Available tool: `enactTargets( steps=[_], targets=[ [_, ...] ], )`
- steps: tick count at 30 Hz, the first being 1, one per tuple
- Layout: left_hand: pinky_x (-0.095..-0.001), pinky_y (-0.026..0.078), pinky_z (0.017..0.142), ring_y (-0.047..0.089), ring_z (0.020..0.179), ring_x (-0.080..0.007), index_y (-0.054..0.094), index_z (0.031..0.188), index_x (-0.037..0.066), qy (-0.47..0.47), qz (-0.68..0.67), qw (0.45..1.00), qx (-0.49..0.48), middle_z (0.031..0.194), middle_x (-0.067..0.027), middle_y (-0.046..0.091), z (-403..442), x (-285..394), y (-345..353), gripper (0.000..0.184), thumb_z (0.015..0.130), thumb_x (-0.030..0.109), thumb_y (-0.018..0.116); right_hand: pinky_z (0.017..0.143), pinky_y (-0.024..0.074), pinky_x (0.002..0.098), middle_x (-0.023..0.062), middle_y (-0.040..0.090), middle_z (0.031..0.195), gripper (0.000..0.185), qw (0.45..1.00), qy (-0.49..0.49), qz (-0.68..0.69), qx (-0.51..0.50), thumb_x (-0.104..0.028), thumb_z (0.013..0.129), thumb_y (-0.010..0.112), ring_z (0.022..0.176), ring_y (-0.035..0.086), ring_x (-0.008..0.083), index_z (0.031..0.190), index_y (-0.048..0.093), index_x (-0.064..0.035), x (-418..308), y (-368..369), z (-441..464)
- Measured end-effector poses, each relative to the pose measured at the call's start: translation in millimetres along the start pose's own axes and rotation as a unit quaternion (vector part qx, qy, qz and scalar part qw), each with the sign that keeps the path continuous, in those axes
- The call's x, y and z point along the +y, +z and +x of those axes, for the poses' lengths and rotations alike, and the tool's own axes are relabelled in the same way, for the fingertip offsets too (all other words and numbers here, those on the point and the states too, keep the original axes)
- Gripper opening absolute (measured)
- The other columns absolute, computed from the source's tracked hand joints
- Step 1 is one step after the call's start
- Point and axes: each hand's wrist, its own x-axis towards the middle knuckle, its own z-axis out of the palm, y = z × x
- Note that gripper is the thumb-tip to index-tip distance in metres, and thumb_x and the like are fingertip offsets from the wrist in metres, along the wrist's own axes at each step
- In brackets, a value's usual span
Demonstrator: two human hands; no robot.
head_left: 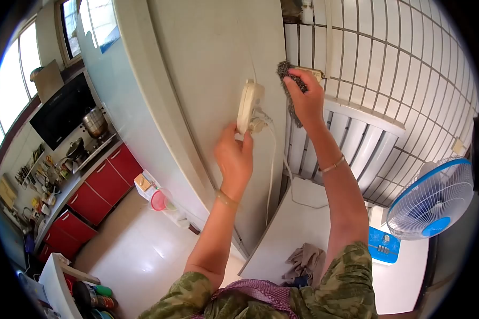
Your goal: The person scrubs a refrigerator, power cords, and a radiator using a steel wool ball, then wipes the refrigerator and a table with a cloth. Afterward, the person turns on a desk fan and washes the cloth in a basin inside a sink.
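Note:
A white power strip (250, 103) hangs by its cord against the side of a tall pale cabinet (207, 64), with plugs in its lower part. My left hand (233, 159) grips the strip's bottom end between thumb and fingers. Pinched in my right hand (307, 98) is a dark grey fuzzy cloth (292, 80), its lower end dangling. That cloth touches or lies just in front of a yellowish box-like fitting (313, 73) on the tiled wall; the exact contact is hidden by my fingers. White cords (274, 175) run down from the plugs.
Below me stands a white table (303, 212) bearing a crumpled brownish cloth (307, 260). A blue and white fan (434, 204) is at the right, near a white radiator (356, 133). Red kitchen cabinets (106, 183) and a stove with pots (95, 123) are at the left.

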Motion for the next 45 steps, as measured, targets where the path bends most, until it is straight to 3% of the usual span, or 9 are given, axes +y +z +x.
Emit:
enactTargets(
  steps=[5, 16, 19, 24, 27, 30, 33, 42, 45],
  targets=[
    [-0.0298, 0.050, 0.057, 0.062, 0.056, -0.0161, 0.056, 0.122, -0.004, -0.099, -0.084, 0.991, -0.042, 0.083, -0.0128, 0.066, -4, 3, 5, 0.031, 0.091, 0.004, 0.057, 0.084, 0.0470, 0.0245, 0.0012, 0.066, 0.103, 0.025, 0.968, 0.145, 0.162, -0.125, -0.016, 0.091, 0.066, 0.094, 0.058, 0.0082, 0.113, 0.065, -0.0024, 1, 8, -21],
    [-0.0238, 0.051, 0.060, 0.061, 0.069, -0.0104, 0.053, 0.127, 0.001, -0.127, -0.211, 0.965, -0.086, 0.087, -0.0041, 0.064, -6, 5, -4, 0.034, 0.093, 0.004, 0.057, 0.081, 0.0479, 0.0233, -0.0005, 0.065, 0.102, 0.030, 0.952, 0.137, 0.208, -0.179, -0.015, 0.092, 0.064, 0.090, 0.057, 0.0066, 0.119, 0.061, -0.0019, 2, 0, -36],
    [-0.0294, 0.052, 0.061, 0.062, 0.071, -0.0134, 0.052, 0.128, 0.004, -0.127, -0.164, 0.971, -0.115, 0.092, -0.0073, 0.064, -2, -7, -6, 0.033, 0.096, 0.010, 0.054, 0.081, 0.0483, 0.0230, 0.0007, 0.066, 0.103, 0.032, 0.930, 0.193, 0.259, -0.177, -0.017, 0.093, 0.065, 0.092, 0.058, 0.0065, 0.121, 0.060, -0.0006, 5, 10, -24],
    [-0.0410, 0.050, 0.063, 0.065, 0.072, -0.0279, 0.053, 0.125, 0.007, 0.032, 0.025, 0.999, -0.032, 0.092, -0.0139, 0.067, 5, 1, -8, 0.030, 0.101, 0.023, 0.047, 0.082, 0.0485, 0.0234, 0.0010, 0.064, 0.108, 0.034, 0.868, 0.277, 0.339, -0.233, -0.018, 0.093, 0.065, 0.095, 0.059, 0.0075, 0.124, 0.059, -0.0042, -19, 2, -38],
    [-0.0439, 0.047, 0.066, 0.063, 0.074, -0.0342, 0.055, 0.115, 0.007, 0.013, 0.079, 0.996, -0.030, 0.087, -0.0150, 0.065, 9, 21, -14, 0.028, 0.100, 0.029, 0.046, 0.081, 0.0491, 0.0237, -0.0002, 0.064, 0.106, 0.030, 0.890, 0.257, 0.324, -0.194, -0.016, 0.092, 0.066, 0.095, 0.058, 0.0070, 0.120, 0.060, -0.0040, -22, 3, -40],
    [-0.0434, 0.047, 0.061, 0.064, 0.071, -0.0342, 0.055, 0.113, 0.008, 0.039, 0.123, 0.991, -0.021, 0.081, -0.0119, 0.066, 13, 24, -14, 0.026, 0.098, 0.028, 0.051, 0.078, 0.0498, 0.0256, 0.0017, 0.065, 0.101, 0.027, 0.945, 0.127, 0.263, -0.147, -0.011, 0.089, 0.067, 0.089, 0.061, 0.0112, 0.114, 0.063, -0.0033, -30, 1, -39],
    [-0.0435, 0.047, 0.057, 0.064, 0.067, -0.0334, 0.055, 0.110, 0.007, 0.057, 0.142, 0.988, -0.012, 0.076, -0.0109, 0.065, 16, 21, -13, 0.024, 0.096, 0.026, 0.056, 0.074, 0.0499, 0.0280, 0.0062, 0.063, 0.096, 0.024, 0.977, -0.110, 0.035, -0.180, -0.007, 0.085, 0.068, 0.083, 0.063, 0.0189, 0.109, 0.065, -0.0031, -46, -3, -29],
    [-0.0461, 0.044, 0.053, 0.060, 0.058, -0.0361, 0.052, 0.095, 0.004, 0.088, 0.156, 0.984, 0.006, 0.066, -0.0135, 0.062, 27, 17, -11, 0.022, 0.093, 0.025, 0.058, 0.072, 0.0496, 0.0299, 0.0083, 0.061, 0.095, 0.022, 0.987, -0.062, 0.038, -0.146, -0.004, 0.080, 0.069, 0.083, 0.062, 0.0245, 0.102, 0.066, -0.0058, 18, 10, -21],
    [-0.0465, 0.043, 0.052, 0.059, 0.057, -0.0366, 0.052, 0.094, 0.003, 0.081, 0.137, 0.987, 0.020, 0.065, -0.0138, 0.061, 22, 9, -6, 0.021, 0.094, 0.024, 0.057, 0.072, 0.0493, 0.0301, 0.0081, 0.061, 0.094, 0.021, 0.971, -0.165, 0.037, -0.171, -0.002, 0.079, 0.068, 0.082, 0.061, 0.0243, 0.099, 0.067, -0.0057, -35, 12, -15]
  ],
)
